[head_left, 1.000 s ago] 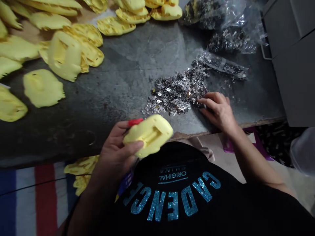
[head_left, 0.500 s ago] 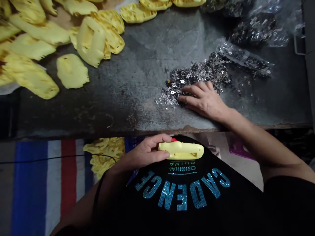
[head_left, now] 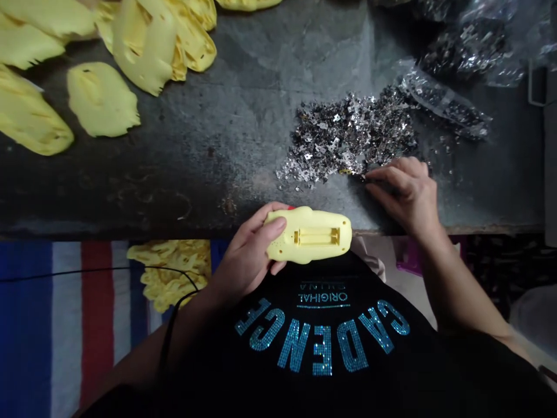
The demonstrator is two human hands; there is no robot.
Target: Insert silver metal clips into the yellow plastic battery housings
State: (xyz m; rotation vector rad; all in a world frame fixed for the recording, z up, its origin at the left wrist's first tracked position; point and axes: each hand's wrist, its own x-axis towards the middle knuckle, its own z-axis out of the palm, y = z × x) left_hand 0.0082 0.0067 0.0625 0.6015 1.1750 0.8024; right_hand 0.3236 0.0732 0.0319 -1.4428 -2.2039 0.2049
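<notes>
My left hand (head_left: pixel 256 247) grips the left end of a yellow plastic shell (head_left: pixel 319 237), thumb on top, at the table's front edge. The shell's long battery recess faces up, and a bit of red shows behind my fingers. A pile of small shiny metal pieces (head_left: pixel 348 130) lies on the dark table (head_left: pixel 243 110). At the pile's front right, my right hand (head_left: pixel 404 191) has thumb and forefinger pinched together. Something small and dark is at those fingertips, too small to name.
Yellow shells (head_left: pixel 102 101) lie at the table's left. Plastic bags of metal pieces (head_left: pixel 448 101) are at the back right. Below the table, more yellow parts (head_left: pixel 169 273) sit beside a striped sheet (head_left: pixel 98 313). A black cable crosses near my left arm.
My right hand has moved right and toward the table's front edge, its fingers now pinched. My left hand has raised the shell and turned its recess upward. The view has shifted.
</notes>
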